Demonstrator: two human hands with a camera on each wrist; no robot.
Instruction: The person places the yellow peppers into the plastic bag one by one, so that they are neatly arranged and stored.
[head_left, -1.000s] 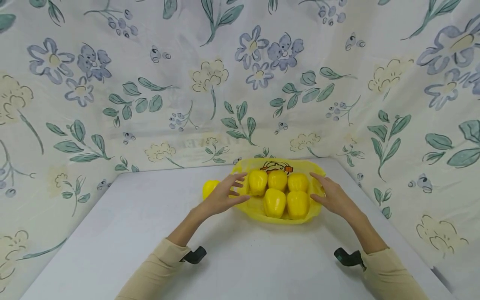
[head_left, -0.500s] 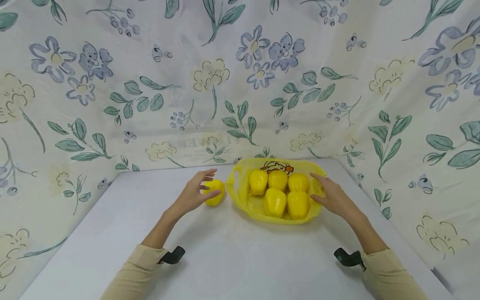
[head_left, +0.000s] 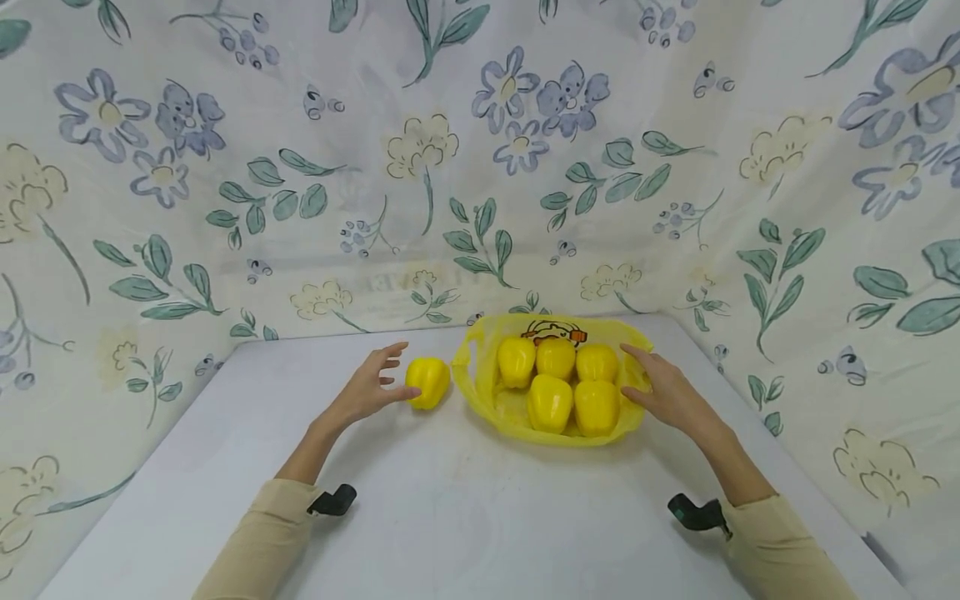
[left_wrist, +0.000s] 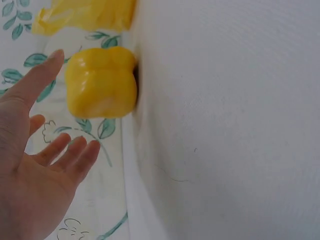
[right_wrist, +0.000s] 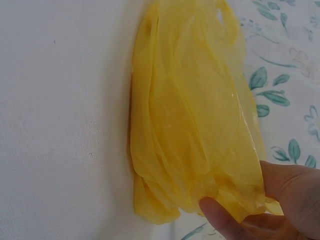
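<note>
A loose yellow bell pepper (head_left: 428, 383) stands on the white table, left of a yellow plastic bag (head_left: 510, 421). My left hand (head_left: 369, 390) is just left of this pepper, thumb and fingers spread apart with nothing between them. In the left wrist view the thumb of the left hand (left_wrist: 37, 160) points toward the loose pepper (left_wrist: 101, 82). Several yellow bell peppers (head_left: 551, 404) lie inside the wide-mouthed bag. My right hand (head_left: 667, 392) holds the bag's right side. The right wrist view has this hand (right_wrist: 285, 200) with thumb and fingers around the thin plastic (right_wrist: 195, 110).
The white table (head_left: 480, 517) ends at a hanging floral cloth (head_left: 420, 192) behind and at both sides. A small black device (head_left: 333, 500) sits at the left wrist, and another black device (head_left: 696, 512) at the right.
My left hand has moved left from the bag's left edge, past the loose pepper, to its left side. More of that pepper shows now. The right hand and the bag have stayed put.
</note>
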